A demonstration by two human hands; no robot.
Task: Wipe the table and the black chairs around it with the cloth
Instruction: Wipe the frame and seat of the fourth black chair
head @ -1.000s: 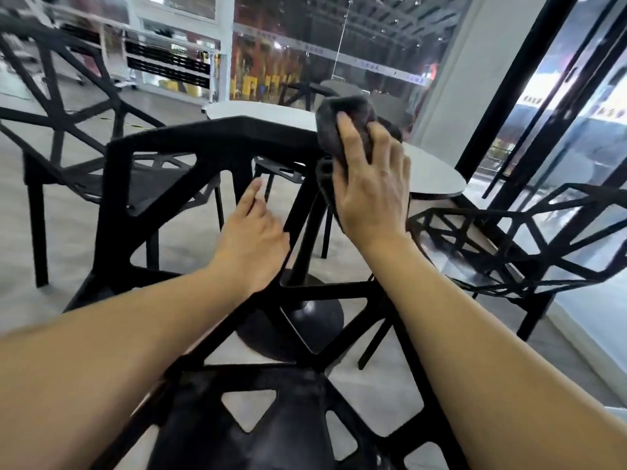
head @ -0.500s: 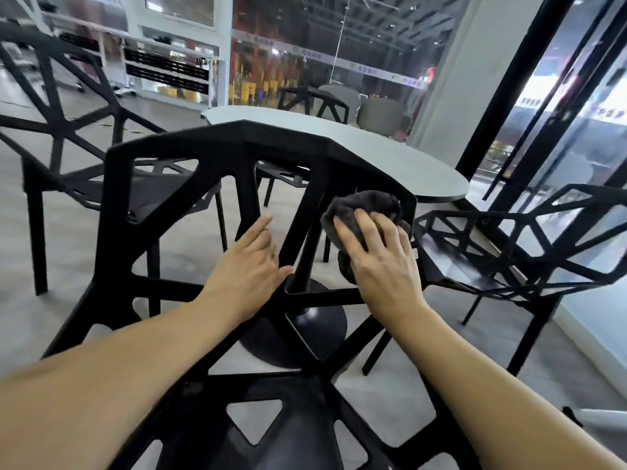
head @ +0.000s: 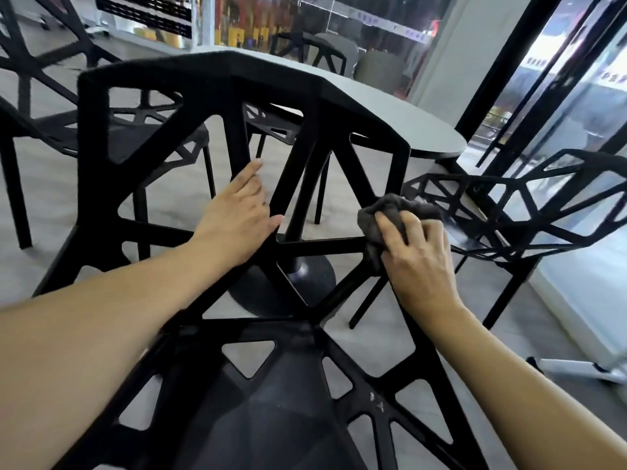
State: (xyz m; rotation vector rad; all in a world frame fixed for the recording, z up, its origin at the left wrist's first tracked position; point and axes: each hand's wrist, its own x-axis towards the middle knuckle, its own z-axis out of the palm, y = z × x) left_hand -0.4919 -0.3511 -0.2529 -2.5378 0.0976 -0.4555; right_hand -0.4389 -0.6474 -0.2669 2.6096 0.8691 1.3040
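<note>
A black lattice chair (head: 217, 79) stands right in front of me, its backrest facing the round grey table (head: 400, 117). My right hand (head: 419, 256) grips a crumpled dark grey cloth (head: 383, 215) and presses it against the lower right strut of the backrest. My left hand (head: 239, 218) lies flat with straight fingers on a middle strut of the same backrest, holding nothing.
Another black chair (head: 529, 212) stands to the right beside glass doors (head: 556, 72). More black chairs (head: 44, 123) stand to the left and beyond the table. The table's round black base (head: 281, 286) sits on the floor behind the backrest. A white foot (head: 576, 368) lies low right.
My right hand has carried the cloth down from the top edge of the backrest to its lower right strut. My left hand has stayed on the middle strut.
</note>
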